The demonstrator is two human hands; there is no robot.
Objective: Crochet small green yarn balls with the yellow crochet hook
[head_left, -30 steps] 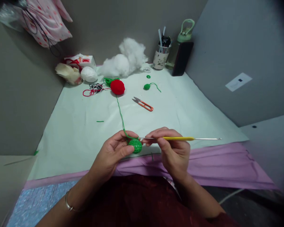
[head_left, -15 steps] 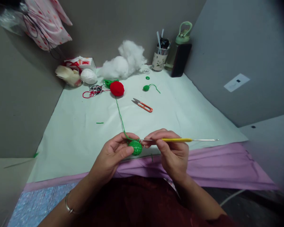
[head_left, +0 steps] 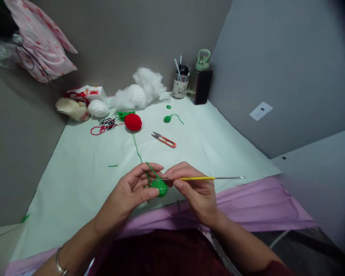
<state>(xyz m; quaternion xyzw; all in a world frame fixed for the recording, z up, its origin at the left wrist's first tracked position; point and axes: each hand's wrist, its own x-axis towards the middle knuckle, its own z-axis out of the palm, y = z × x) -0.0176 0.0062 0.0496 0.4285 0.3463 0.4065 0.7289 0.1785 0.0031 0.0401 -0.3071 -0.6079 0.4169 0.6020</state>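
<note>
Green crochet piece (head_left: 161,188) sat at 5 o'clock from the red yarn ball (head_left: 133,122). Working remotely, I had it pinched in my left hand (head_left: 125,196), the yellow hook (head_left: 199,178) pinched in my right hand (head_left: 200,197), pointing to 9. Rounded rows looked done, but working yarn (head_left: 136,146) was attached, so I'd guess unfinished; couldn't tell how much remained.

No legible text, red marking (head_left: 94,92) on white box (head_left: 101,94) unreadable
</note>
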